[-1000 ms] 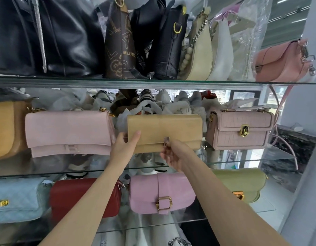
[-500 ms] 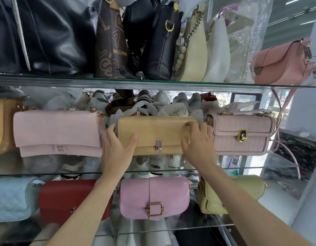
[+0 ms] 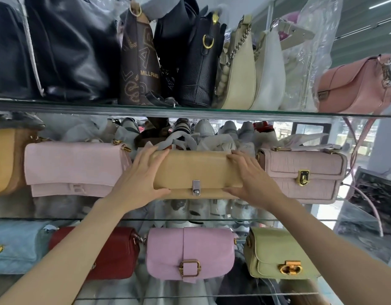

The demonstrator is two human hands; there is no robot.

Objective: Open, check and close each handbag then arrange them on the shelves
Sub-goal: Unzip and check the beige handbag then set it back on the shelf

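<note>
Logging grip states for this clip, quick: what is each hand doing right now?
Left hand: grips the left end of the tan handbag, fingers over the top, thumb underneath.
Right hand: grips the bag's right end the same way.

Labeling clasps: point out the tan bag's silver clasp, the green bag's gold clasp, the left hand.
silver clasp (image 3: 196, 187), head view, clasp middle
gold clasp (image 3: 290, 269), head view, clasp centre
left hand (image 3: 140, 177), head view, back of hand

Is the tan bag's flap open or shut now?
Shut. The tan bag's flap lies flat down the front, its silver clasp sitting at the lower edge. Whether it is latched cannot be told.
</note>
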